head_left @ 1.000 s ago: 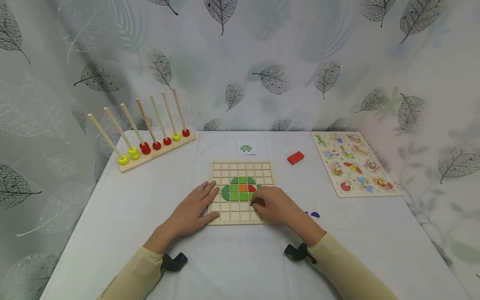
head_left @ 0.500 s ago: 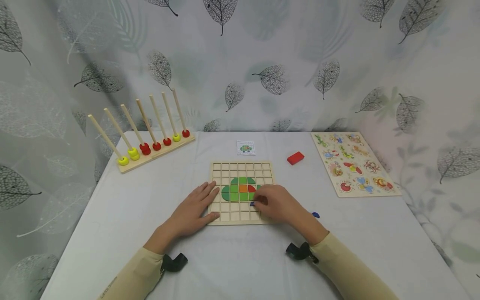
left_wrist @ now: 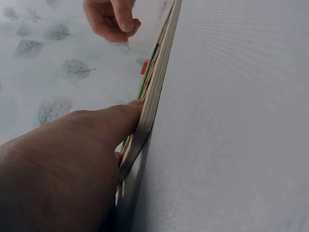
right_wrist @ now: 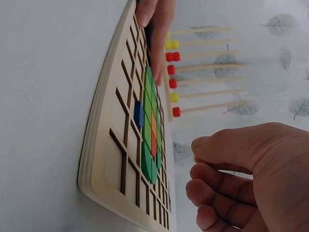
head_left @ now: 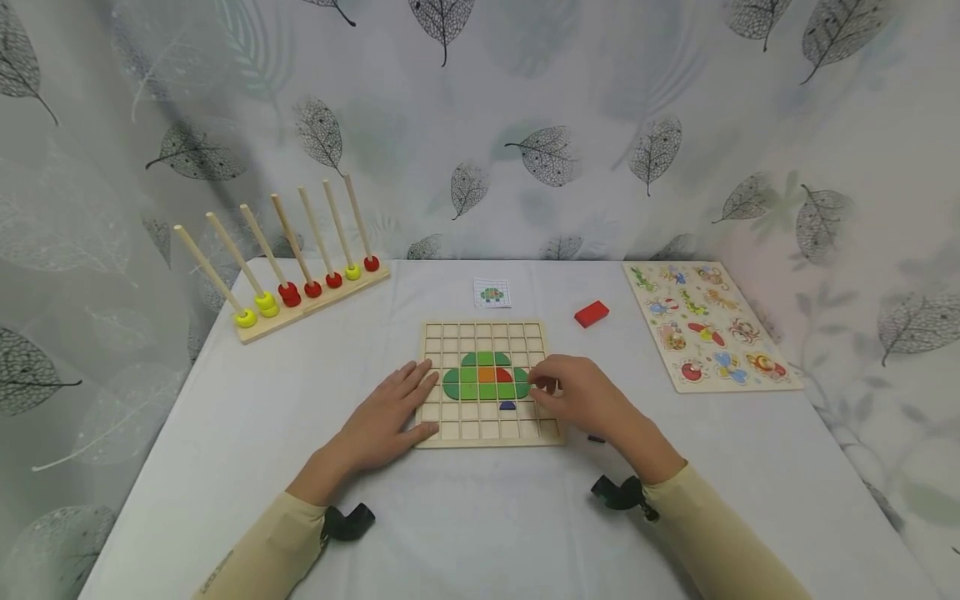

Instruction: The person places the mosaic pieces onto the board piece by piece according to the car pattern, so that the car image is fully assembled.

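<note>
A wooden grid board (head_left: 450,432) lies on the white table. Green, orange and red pieces (head_left: 486,376) fill a block of its cells. One blue half-round piece (head_left: 507,406) sits in a cell just below them, and also shows as a blue piece (right_wrist: 138,114) in the right wrist view. My left hand (head_left: 388,419) rests on the board's left edge with fingers spread, its thumb at the near corner. Over the right edge hovers my right hand (head_left: 581,392), fingers loosely bent and nothing between them. Near its wrist a small dark piece (head_left: 596,438) lies on the table.
A pattern card (head_left: 492,293) lies behind the board, with a red block (head_left: 592,314) to its right. At the back left stands a peg rack (head_left: 311,310) with red and yellow beads. An insect puzzle board (head_left: 738,382) lies at the right.
My right hand has let go of the blue piece in its cell and moved right and a little up, uncovering green pieces at the right. The left hand has not moved.
</note>
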The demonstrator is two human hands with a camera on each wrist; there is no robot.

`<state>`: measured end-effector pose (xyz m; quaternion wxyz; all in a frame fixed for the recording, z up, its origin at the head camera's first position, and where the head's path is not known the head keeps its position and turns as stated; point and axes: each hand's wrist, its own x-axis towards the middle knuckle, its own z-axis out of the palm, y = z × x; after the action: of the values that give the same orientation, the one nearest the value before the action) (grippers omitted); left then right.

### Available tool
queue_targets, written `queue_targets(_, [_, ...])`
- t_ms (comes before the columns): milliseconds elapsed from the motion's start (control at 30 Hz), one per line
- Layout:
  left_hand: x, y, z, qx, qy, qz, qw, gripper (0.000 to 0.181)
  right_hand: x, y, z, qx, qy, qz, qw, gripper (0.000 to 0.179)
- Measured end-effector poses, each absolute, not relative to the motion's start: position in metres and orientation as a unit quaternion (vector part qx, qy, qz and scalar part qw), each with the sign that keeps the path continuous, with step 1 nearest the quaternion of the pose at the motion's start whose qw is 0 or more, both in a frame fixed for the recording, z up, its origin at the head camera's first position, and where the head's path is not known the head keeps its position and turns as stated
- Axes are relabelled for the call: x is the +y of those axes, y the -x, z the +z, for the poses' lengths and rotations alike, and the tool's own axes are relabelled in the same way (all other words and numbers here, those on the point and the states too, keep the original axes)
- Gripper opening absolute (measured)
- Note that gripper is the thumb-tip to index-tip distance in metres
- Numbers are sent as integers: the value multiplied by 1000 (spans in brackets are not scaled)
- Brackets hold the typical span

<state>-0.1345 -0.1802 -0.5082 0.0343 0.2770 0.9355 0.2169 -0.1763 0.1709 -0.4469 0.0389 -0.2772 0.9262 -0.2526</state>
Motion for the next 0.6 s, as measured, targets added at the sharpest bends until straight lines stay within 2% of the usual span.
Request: queue_targets(600, [-180,133,-506,936,-276,215,34,84,208,170,-434,934,249,-255,28,21])
